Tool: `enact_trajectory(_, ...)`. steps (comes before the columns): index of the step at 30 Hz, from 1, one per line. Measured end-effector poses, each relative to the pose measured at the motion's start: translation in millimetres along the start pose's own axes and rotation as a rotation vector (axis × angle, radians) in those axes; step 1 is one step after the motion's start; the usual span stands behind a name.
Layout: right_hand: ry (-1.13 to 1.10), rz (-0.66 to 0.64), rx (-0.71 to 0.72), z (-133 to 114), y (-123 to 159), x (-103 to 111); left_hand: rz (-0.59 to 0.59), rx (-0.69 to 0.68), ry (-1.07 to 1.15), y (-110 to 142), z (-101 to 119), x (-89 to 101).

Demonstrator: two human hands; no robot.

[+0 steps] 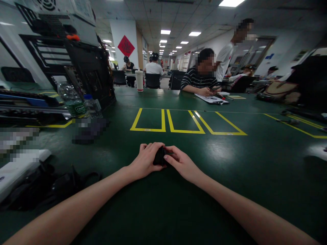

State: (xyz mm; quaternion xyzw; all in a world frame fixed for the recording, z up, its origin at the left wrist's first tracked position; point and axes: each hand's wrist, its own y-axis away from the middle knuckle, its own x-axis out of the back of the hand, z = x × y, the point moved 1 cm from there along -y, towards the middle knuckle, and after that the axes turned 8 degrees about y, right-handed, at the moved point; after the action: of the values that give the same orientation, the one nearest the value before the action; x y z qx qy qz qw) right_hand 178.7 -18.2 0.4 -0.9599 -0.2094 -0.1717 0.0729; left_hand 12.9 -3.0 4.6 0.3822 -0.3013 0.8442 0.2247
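A small black block-like object (159, 156) is held low over the green table (163, 211) in front of me; its exact kind is too dark to make out. My left hand (146, 159) is closed round its left side, fingers over the top and thumb beneath. On the other side, my right hand (183, 164) grips its right edge between thumb and fingers. Both hands meet at the object, and they hide much of it.
Yellow tape frames (186, 132) mark the table beyond my hands. Computer parts (89, 68), a plastic bottle (68, 97) and black cables (63, 182) crowd the left. A white cup (139, 81) stands farther back. Across the table, a person in a striped top (199, 80) sits by a clipboard (212, 98).
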Motion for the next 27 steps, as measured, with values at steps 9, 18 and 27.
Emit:
enact_trajectory(9, -0.061, -0.004, 0.030, -2.5, 3.4, -0.5, 0.004, 0.004, -0.006, 0.5, 0.5, 0.5)
enact_trajectory(18, 0.017, -0.010, 0.021, -3.2, 5.7, 1.1, -0.034, 0.014, 0.009, 0.6, 5.1, 4.9)
enact_trajectory(27, -0.065, 0.035, 0.021, 0.4, 0.2, -1.6, 0.026, -0.004, -0.015, -0.4, -2.5, -4.0)
